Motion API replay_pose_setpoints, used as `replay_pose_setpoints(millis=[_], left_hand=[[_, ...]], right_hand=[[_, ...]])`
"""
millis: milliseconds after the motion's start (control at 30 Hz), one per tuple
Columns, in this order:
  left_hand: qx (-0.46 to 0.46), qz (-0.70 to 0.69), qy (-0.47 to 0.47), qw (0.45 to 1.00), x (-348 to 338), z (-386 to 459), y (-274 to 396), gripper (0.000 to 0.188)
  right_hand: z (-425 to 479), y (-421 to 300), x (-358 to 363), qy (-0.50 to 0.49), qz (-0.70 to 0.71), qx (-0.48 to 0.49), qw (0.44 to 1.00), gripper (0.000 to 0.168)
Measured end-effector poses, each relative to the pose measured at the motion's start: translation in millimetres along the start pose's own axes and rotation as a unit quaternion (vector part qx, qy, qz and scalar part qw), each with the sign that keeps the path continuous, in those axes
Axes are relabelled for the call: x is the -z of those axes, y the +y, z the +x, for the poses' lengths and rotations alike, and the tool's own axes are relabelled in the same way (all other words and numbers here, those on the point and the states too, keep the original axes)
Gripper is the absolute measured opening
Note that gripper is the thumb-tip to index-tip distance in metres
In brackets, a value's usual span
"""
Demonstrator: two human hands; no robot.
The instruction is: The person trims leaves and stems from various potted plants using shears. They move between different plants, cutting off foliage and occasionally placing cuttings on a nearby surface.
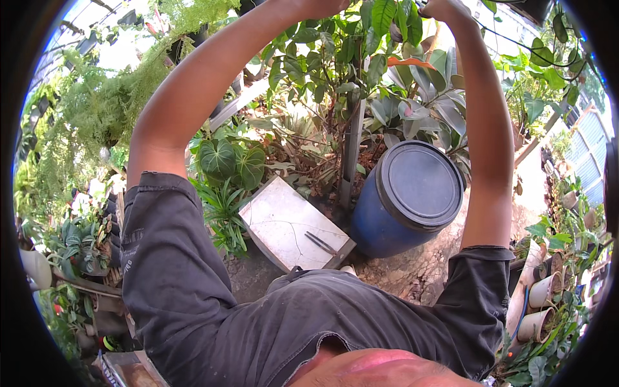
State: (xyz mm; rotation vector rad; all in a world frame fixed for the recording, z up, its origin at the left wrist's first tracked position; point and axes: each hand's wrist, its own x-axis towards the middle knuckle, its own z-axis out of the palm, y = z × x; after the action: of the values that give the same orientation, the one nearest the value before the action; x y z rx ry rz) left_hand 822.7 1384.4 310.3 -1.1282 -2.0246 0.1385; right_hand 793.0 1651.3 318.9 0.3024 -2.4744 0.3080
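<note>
Both my arms reach up and forward to the top edge of the picture. My left hand is partly cut off by that edge, beside the green leaves of a tall leafy plant. On the other side of this foliage, my right hand is bent in at the wrist, its fingers curled close to the leaves and a thin dark stem. Whether either hand grips anything is hidden. Below them, a thin two-pronged tool like tweezers lies on a pale slab-topped block.
A blue plastic drum with a black lid stands right of the block. A grey post rises behind them. Heart-leaved plants grow at left; feathery foliage hangs further left. White pots line the right side.
</note>
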Motion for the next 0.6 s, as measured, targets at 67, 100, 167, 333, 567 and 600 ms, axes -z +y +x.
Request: replay_pose_setpoints(millis=[67,100,167,333,567,600], left_hand=[[-0.022,0.008,0.022,1.000,-12.7,0.4,3.6,0.020],[-0.023,0.030,0.014,0.999,-11.0,-1.1,3.6,0.020],[-0.045,0.060,0.015,0.997,-10.0,-2.6,2.6,0.018],[-0.062,0.107,-0.008,0.992,-3.3,-11.2,1.6,0.015],[-0.038,0.108,0.000,0.993,-4.6,-15.8,6.6,0.021],[-0.032,0.110,-0.012,0.993,-4.1,-16.1,8.8,0.021]], right_hand=[[5.6,8.1,-5.1,-0.031,-0.015,0.005,0.999,0.035],[9.7,8.2,-6.9,-0.042,-0.014,0.014,0.999,0.035],[15.4,11.8,-9.3,-0.062,-0.009,0.029,0.998,0.035],[28.7,29.6,-13.4,-0.106,0.003,0.048,0.993,0.035],[47.5,64.8,-20.8,-0.119,0.004,0.049,0.992,0.032],[44.2,61.5,-20.2,-0.133,0.010,0.052,0.990,0.032]])
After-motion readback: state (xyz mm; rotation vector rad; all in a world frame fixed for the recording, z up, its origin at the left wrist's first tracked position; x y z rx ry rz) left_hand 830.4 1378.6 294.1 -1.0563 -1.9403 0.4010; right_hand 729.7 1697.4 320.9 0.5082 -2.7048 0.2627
